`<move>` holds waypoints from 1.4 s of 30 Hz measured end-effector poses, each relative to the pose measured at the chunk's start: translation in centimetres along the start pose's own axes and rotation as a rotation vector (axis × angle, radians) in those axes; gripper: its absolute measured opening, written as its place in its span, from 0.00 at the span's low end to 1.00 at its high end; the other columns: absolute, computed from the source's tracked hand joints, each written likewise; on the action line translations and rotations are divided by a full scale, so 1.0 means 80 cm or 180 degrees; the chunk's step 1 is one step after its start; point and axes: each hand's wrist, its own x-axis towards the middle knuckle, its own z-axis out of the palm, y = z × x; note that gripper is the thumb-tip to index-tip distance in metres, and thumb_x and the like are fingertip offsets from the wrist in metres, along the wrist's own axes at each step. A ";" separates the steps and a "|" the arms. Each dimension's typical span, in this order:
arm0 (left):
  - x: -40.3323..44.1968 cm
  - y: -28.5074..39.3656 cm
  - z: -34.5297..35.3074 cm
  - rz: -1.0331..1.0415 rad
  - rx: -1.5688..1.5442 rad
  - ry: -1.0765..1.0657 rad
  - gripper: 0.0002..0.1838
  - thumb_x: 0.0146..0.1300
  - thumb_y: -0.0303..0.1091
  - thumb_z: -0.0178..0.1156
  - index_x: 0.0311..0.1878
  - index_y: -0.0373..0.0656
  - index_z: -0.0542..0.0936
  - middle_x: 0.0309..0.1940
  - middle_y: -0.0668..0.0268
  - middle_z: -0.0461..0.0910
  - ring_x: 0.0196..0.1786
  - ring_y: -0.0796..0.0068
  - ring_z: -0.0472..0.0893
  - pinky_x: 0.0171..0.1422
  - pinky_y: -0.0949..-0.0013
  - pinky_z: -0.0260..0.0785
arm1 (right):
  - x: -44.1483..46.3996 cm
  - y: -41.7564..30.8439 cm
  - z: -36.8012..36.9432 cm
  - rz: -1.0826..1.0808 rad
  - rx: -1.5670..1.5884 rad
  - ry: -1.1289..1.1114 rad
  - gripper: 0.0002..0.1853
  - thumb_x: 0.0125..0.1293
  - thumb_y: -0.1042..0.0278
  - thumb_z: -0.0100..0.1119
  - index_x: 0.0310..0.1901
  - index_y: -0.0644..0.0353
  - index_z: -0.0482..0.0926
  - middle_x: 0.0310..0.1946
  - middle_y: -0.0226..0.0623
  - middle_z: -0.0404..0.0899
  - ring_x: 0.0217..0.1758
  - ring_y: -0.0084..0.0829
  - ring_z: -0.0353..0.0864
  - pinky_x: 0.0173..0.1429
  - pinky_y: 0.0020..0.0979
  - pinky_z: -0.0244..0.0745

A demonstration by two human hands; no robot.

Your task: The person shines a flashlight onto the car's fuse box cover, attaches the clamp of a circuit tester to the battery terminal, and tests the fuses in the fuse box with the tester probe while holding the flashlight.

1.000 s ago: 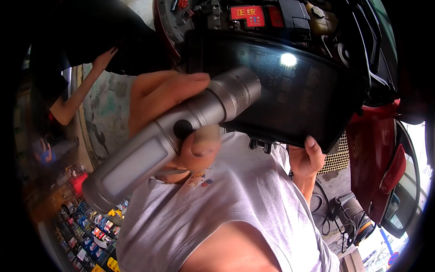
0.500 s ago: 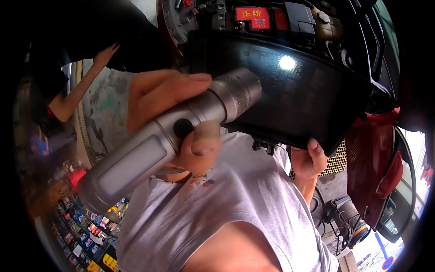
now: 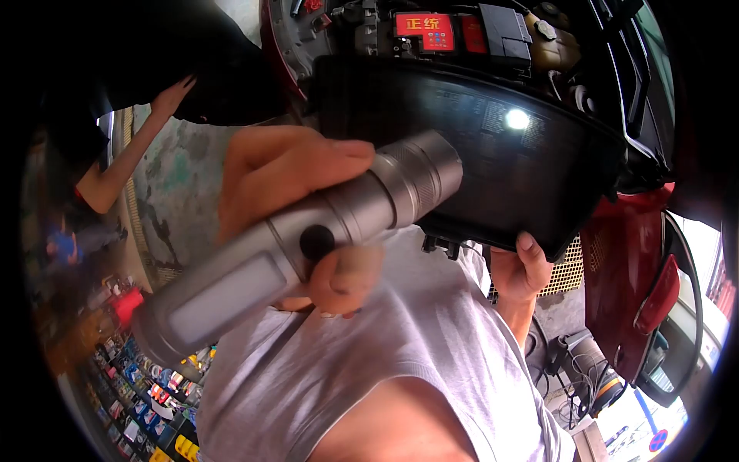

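My left hand (image 3: 281, 173) is wrapped around a grey metal flashlight (image 3: 331, 223) with a round black button and a pale side panel. Its head points up and right, and a bright spot falls on a black plastic fuse box cover (image 3: 531, 185). Faint printed lines and blocks show on the cover around the light. My right hand (image 3: 523, 269) grips the cover's lower edge, thumb on top and the other fingers mostly hidden beneath. Clips (image 3: 441, 246) stick out along that edge.
Behind the cover is an open car engine bay with a red-labelled battery (image 3: 423, 32) and a yellowish reservoir (image 3: 556, 48). Red bodywork (image 3: 623, 269) stands at right. Another person's arm (image 3: 135, 158) is at left. Shelves of small goods (image 3: 146, 408) fill the lower left.
The flashlight head has shifted slightly right and down. Its light spot has slid right and a little down across the cover. Both holds stay the same.
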 end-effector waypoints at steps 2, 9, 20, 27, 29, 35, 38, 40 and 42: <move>-0.002 0.010 0.000 -0.0133 -0.0054 -0.0091 0.41 0.70 0.71 0.50 0.49 0.32 0.81 0.37 0.54 0.77 0.34 0.68 0.77 0.38 0.70 0.69 | -0.002 0.003 -0.003 0.0019 -0.0031 0.0068 0.34 0.69 0.74 0.59 0.76 0.64 0.62 0.73 0.45 0.70 0.76 0.44 0.71 0.79 0.55 0.66; 0.004 0.014 0.005 -0.0015 -0.0189 -0.0218 0.41 0.71 0.71 0.50 0.49 0.31 0.81 0.37 0.53 0.76 0.31 0.69 0.77 0.34 0.72 0.68 | 0.003 0.002 0.003 0.0016 -0.0034 0.0043 0.34 0.69 0.74 0.59 0.75 0.65 0.63 0.72 0.47 0.70 0.75 0.45 0.71 0.79 0.55 0.67; 0.003 0.016 0.006 -0.0110 -0.0114 -0.0080 0.43 0.70 0.73 0.50 0.46 0.31 0.81 0.37 0.52 0.77 0.31 0.68 0.77 0.33 0.71 0.69 | 0.006 0.001 0.002 0.0027 -0.0074 0.0063 0.33 0.69 0.74 0.60 0.75 0.66 0.63 0.71 0.48 0.72 0.74 0.47 0.73 0.76 0.57 0.70; 0.001 0.013 0.007 -0.0134 -0.0114 -0.0037 0.43 0.69 0.74 0.51 0.46 0.32 0.82 0.37 0.53 0.77 0.31 0.69 0.77 0.34 0.71 0.69 | 0.007 0.002 0.001 0.0071 0.0011 0.0023 0.32 0.69 0.75 0.59 0.74 0.66 0.64 0.70 0.48 0.72 0.73 0.47 0.74 0.75 0.58 0.71; 0.002 0.014 0.006 -0.0127 -0.0114 -0.0047 0.42 0.69 0.73 0.51 0.45 0.32 0.82 0.37 0.53 0.77 0.32 0.68 0.77 0.35 0.71 0.69 | 0.008 0.003 0.002 0.0016 -0.0047 0.0020 0.32 0.69 0.76 0.59 0.74 0.66 0.64 0.71 0.48 0.72 0.73 0.47 0.74 0.75 0.58 0.72; 0.002 0.012 0.005 -0.0158 -0.0120 -0.0074 0.41 0.69 0.72 0.52 0.44 0.33 0.82 0.37 0.53 0.77 0.32 0.68 0.77 0.36 0.70 0.69 | 0.012 0.003 0.005 0.0015 -0.0114 -0.0036 0.32 0.70 0.76 0.58 0.75 0.65 0.64 0.71 0.48 0.71 0.74 0.47 0.73 0.75 0.57 0.72; 0.002 0.013 0.004 -0.0168 -0.0131 -0.0086 0.41 0.69 0.72 0.52 0.43 0.33 0.82 0.37 0.54 0.78 0.33 0.68 0.77 0.36 0.70 0.69 | 0.011 0.005 0.001 -0.0002 -0.0139 -0.0003 0.32 0.70 0.76 0.58 0.75 0.66 0.63 0.71 0.48 0.72 0.74 0.48 0.73 0.75 0.57 0.72; 0.003 0.014 0.004 -0.0170 -0.0138 -0.0099 0.40 0.69 0.71 0.53 0.43 0.33 0.82 0.36 0.54 0.78 0.33 0.68 0.77 0.36 0.70 0.69 | 0.011 0.006 -0.001 -0.0012 -0.0148 0.0008 0.32 0.70 0.76 0.58 0.75 0.66 0.63 0.71 0.49 0.72 0.74 0.48 0.73 0.75 0.58 0.72; 0.003 0.013 0.004 -0.0171 -0.0131 -0.0106 0.40 0.68 0.71 0.53 0.42 0.33 0.82 0.36 0.54 0.78 0.33 0.68 0.77 0.37 0.70 0.69 | 0.012 0.007 -0.002 -0.0030 -0.0146 -0.0003 0.32 0.70 0.76 0.58 0.75 0.67 0.63 0.70 0.49 0.72 0.73 0.49 0.74 0.75 0.58 0.73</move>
